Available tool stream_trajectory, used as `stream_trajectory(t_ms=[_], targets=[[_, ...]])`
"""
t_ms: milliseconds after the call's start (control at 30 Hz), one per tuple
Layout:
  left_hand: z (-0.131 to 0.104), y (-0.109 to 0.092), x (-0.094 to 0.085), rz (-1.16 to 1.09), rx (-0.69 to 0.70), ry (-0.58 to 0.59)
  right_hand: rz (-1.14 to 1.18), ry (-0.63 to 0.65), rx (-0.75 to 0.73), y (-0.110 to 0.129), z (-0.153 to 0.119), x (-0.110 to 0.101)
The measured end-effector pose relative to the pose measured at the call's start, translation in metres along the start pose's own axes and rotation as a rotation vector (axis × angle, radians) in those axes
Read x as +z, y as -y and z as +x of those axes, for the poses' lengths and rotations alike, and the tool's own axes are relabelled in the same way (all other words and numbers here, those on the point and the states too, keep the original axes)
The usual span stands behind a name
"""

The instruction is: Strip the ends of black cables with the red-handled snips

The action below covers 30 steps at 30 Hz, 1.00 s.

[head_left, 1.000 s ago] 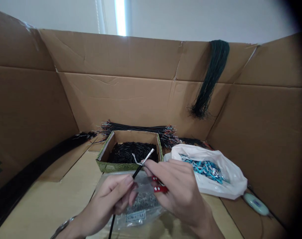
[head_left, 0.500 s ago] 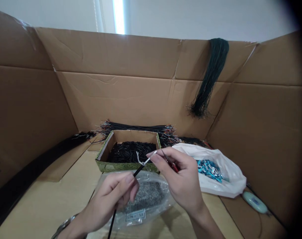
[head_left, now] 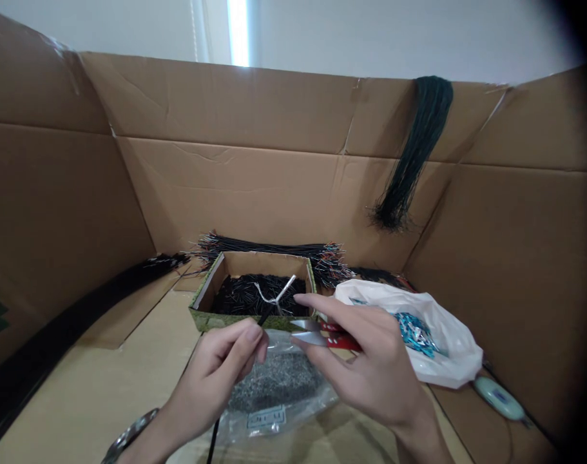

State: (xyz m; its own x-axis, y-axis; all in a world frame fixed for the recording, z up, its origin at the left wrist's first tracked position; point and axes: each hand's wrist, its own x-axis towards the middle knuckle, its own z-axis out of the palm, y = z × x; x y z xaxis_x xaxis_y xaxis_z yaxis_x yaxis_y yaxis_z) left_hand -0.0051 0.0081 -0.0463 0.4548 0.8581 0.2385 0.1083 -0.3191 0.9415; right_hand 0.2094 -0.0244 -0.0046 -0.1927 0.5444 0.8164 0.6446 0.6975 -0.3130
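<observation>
My left hand (head_left: 220,370) pinches a black cable (head_left: 265,314) near its upper end, where white strands (head_left: 284,291) fan out in a Y shape. The cable's lower part hangs down below the hand. My right hand (head_left: 365,361) holds small red-handled snips (head_left: 339,336), their silver blades parted and pointing left, a short way right of the cable and apart from it. Behind the strands stands a green-edged box (head_left: 245,322) with many short black pieces (head_left: 240,293) inside. A clear plastic bag (head_left: 278,386) of small grey pieces lies below the hands.
A white bag (head_left: 450,345) with blue bits (head_left: 416,332) lies at the right, beside a pale green oval object (head_left: 500,398). Black cable bundles (head_left: 269,246) lie behind the box and at the left. Dark threads (head_left: 416,154) hang over the cardboard wall (head_left: 254,174).
My right hand has let go of the white strands and moved slightly right and down. The snips have turned into view with parted blades. The strands now stand free, spread apart.
</observation>
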Motion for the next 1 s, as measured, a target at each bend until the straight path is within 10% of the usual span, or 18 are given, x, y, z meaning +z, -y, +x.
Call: stream_trajectory(t_ms=[367, 600, 1000], targets=[[-0.005, -0.003, 0.006, 0.155, 0.074, 0.046, -0.106, 0.047, -0.166, -0.001, -0.001, 0.011], [-0.003, -0.005, 0.003, -0.229, -0.114, 0.153, -0.207, 0.039, -0.294, -0.004, 0.001, 0.013], [-0.005, -0.005, 0.003, -0.072, -0.052, 0.101, 0.002, -0.081, -0.043, 0.003, 0.001, 0.015]])
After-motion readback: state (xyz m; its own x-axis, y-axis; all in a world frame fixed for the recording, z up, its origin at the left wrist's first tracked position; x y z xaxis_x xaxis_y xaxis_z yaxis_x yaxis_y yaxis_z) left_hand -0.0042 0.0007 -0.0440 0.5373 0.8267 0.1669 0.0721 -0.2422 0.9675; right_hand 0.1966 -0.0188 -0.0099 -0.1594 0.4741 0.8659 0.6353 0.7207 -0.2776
